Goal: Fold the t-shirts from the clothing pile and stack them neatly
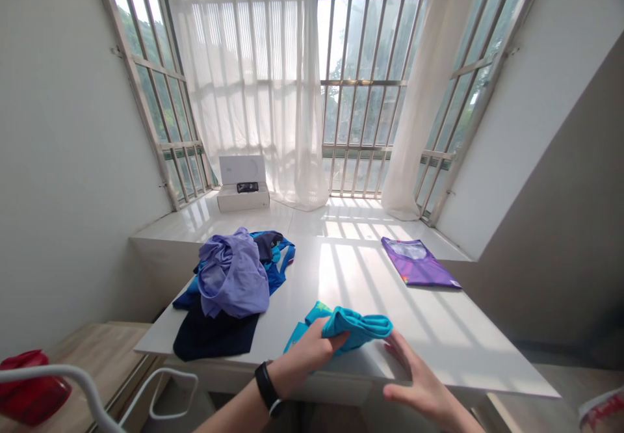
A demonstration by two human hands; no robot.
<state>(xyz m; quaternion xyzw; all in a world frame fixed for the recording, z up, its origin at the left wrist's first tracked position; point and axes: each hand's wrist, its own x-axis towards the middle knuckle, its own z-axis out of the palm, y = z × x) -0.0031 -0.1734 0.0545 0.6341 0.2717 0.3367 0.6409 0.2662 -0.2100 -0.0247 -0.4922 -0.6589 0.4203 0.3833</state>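
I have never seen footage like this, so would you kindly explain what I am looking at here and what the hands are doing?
This is one picture from a camera worn on a person's head, looking forward and down. The left hand, with a black wristband, grips a bunched turquoise garment; the right hand lies flat and open on the white table beside it. To the left sits a pile of clothes, lilac on top of blue and navy. A folded purple garment lies to the right. An open white box stands by the barred window.

Person, two bare forearms showing, no sleeves reaching into view. Left hand (312, 350): wrist wearing a plain black band (268, 389), smooth and narrow. Right hand (420, 381): wearing nothing, wrist unadorned.
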